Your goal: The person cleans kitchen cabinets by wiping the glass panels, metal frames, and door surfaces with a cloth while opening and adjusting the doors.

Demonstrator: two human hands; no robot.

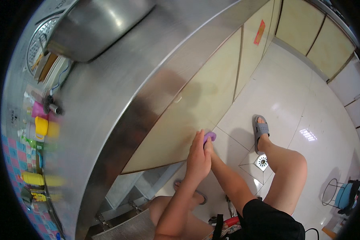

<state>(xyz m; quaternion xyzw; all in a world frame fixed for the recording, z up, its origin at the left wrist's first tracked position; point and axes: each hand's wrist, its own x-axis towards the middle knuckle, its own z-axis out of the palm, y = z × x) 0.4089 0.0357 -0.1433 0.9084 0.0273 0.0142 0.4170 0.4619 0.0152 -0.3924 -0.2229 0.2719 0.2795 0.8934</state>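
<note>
In front of a pale cabinet door [183, 105], below the steel counter's edge, my two hands are together. My left hand [199, 160] lies against the right one with its fingers stretched out and pointing away from me; its palm side is hidden. From my right hand [208, 147] sticks out a curved purple object [210, 136], which I grip near the fingertips. Most of that object is covered by the hands, so I cannot tell what it is.
The steel countertop [108, 81] bears a large metal pot [99, 27], a perforated strainer, boards, cups and bottles. An open cabinet [132, 187] lies at lower left. A floor drain [262, 162] is near my slippered foot [261, 132]. A wire-framed stool [330, 192] stands right.
</note>
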